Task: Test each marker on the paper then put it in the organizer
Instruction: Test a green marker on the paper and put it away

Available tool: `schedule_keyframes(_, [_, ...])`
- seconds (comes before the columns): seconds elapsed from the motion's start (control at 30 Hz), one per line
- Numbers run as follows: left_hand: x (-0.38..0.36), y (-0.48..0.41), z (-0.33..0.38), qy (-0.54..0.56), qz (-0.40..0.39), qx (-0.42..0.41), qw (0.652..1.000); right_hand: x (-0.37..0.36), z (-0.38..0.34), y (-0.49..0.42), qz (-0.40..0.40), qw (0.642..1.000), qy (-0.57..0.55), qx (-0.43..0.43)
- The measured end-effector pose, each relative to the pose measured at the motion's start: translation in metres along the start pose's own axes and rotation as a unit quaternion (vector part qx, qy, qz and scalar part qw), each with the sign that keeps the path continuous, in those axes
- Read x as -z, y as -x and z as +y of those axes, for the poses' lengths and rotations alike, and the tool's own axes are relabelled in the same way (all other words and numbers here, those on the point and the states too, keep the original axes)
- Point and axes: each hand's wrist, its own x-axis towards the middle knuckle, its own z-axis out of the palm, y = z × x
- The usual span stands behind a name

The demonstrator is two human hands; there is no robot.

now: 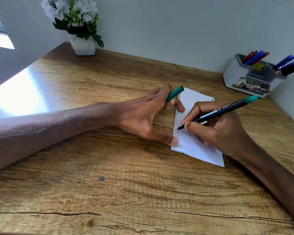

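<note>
The marker (217,114) was gripped in the right hand (222,133), the cap (174,93) in the left hand (143,114), which pinned the paper (193,146). Unpinned, it could be dragged by the tip.

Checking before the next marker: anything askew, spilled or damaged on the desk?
Nothing serious. The paper lies slanted, pinned by the left hand, which also holds the cap. The right hand writes with the marker. Only a small dark spot marks the desk.
</note>
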Motion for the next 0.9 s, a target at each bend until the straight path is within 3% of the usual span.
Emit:
schedule_keyframes(0.67, [0.0011, 0.0007, 0.0019, -0.003, -0.008, -0.005, 1.000, -0.0001, 0.0032, -0.0005, 0.031, 0.998, -0.035, -0.048])
schedule_keyframes(0.8, [0.0010, 0.0014, 0.0029, -0.009, -0.006, -0.021, 1.000, 0.0023, 0.0047, -0.0002, 0.061, 0.990, -0.110, -0.069])
schedule_keyframes(0.9, [0.0011, 0.0028, 0.0025, 0.016, 0.046, -0.033, 0.998, 0.0062, 0.0019, -0.0008, 0.104, 0.980, -0.160, -0.062])
